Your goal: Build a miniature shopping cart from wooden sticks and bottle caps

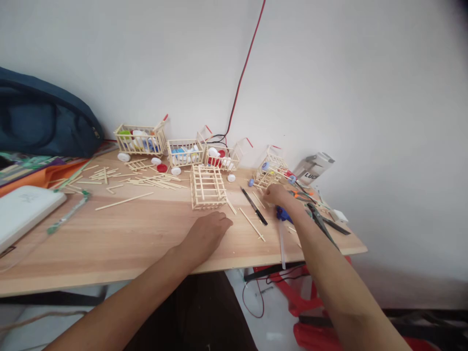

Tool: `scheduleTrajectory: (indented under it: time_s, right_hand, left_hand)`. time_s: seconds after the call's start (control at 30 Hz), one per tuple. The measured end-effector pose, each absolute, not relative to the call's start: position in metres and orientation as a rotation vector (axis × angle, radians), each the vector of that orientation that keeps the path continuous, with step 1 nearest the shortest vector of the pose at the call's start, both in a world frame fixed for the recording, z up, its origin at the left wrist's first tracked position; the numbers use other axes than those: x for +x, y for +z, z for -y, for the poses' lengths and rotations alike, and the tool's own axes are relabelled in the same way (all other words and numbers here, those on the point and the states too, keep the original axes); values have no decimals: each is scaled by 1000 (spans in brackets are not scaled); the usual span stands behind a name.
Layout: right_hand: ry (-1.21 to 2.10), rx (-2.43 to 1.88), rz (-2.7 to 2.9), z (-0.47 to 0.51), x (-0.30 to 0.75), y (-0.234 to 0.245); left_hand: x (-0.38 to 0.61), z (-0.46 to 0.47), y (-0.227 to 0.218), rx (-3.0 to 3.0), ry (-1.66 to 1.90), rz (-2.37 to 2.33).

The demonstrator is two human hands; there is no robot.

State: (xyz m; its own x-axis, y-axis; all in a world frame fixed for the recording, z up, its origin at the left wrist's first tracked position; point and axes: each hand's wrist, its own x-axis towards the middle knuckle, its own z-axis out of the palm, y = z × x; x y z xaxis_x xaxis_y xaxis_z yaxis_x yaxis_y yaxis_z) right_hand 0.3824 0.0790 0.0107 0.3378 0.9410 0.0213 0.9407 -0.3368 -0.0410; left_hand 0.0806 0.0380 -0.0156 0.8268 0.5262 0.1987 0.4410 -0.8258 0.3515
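My left hand (207, 235) rests on the table near its front edge, fingers curled together, with nothing showing in it. Just beyond it sits a box-shaped frame (208, 187) of thin wooden sticks. To the right, my right hand (276, 195) reaches down with bent fingers close to a small stick cart (269, 170) with blue wheels; its fingertips are hidden, so what they pinch cannot be made out. A blue glue gun (282, 213), partly behind the right forearm, has a clear glue stick (282, 243) pointing to the front edge. Between my hands lies a black pen (254, 206).
Several stick carts (141, 139) holding bottle caps line the wall. Loose sticks (157, 180) are scattered at left centre. A white power bank (27, 214) and a blue bag (47, 117) stand left. Pliers (320, 222) and a carton (314, 168) are at right; a red stool (303, 297) is below.
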Motion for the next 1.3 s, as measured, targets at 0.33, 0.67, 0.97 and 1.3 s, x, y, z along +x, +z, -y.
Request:
scheduleTrajectory:
  time_s: [0.33, 0.67, 0.97, 1.3]
  right_hand:
    - [84, -2443, 1468, -71, 379, 5]
    - [-95, -2283, 1307, -88, 378, -4]
    - [-150, -2297, 1275, -89, 376, -9]
    - [-257, -2201, 1284, -88, 376, -12]
  left_hand:
    - [82, -38, -21, 2710, 456, -720]
    - [82, -38, -23, 2696, 466, -721]
    - [84, -38, -23, 2700, 452, -715]
    - [83, -39, -29, 2702, 507, -696]
